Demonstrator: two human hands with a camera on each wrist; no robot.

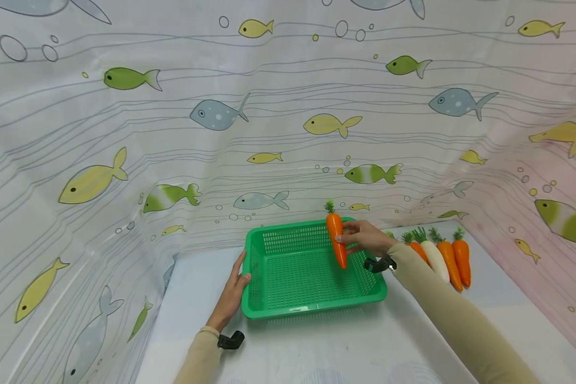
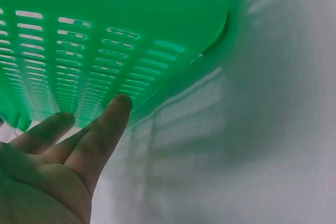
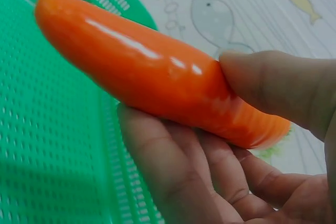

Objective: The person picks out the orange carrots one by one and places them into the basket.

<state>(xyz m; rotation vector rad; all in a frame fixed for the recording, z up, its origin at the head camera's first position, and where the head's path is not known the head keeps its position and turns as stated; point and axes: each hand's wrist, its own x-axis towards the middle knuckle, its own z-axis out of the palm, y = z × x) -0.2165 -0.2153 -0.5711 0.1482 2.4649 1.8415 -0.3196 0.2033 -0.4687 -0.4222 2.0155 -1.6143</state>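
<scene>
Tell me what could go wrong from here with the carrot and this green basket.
The carrot might slip: its surface looks glossy, and the right hand holds it between thumb and fingers.

The green plastic basket could shift if bumped, since the left hand steadies only its left side.

The right sleeve passes close to the white radish and could nudge it.

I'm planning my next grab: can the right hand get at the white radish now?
Probably not: the right hand holds a carrot. The white radish lies close by among other carrots, so an empty grip could likely reach it.
</scene>
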